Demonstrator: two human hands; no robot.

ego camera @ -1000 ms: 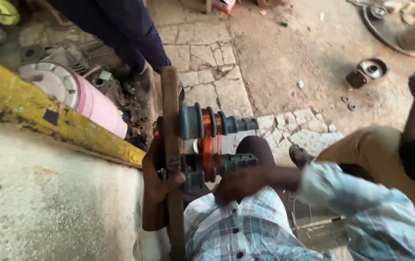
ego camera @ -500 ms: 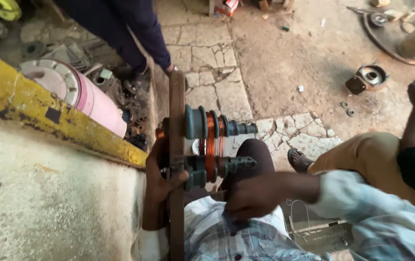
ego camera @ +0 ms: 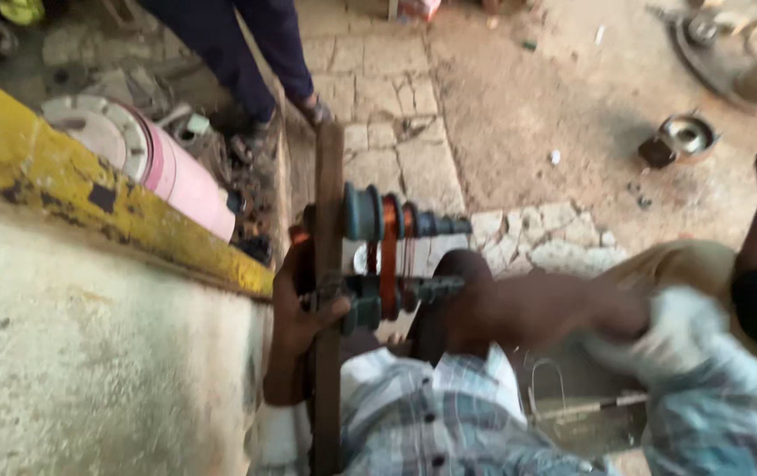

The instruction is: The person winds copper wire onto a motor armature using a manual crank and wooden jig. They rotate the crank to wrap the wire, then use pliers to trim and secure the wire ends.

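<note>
Rust-brown, the upright flat metal bar [ego camera: 328, 264] stands at the frame's centre, carrying the grey-blue and orange stacked-disc assembly [ego camera: 387, 256] on its right face. The left hand [ego camera: 304, 308] is clenched around the bar, thumb on the lower stud. The right hand [ego camera: 453, 304] sits at the lower stud's end; blur hides whether its grip is closed. A pink cylinder [ego camera: 176, 181] lies at upper left.
</note>
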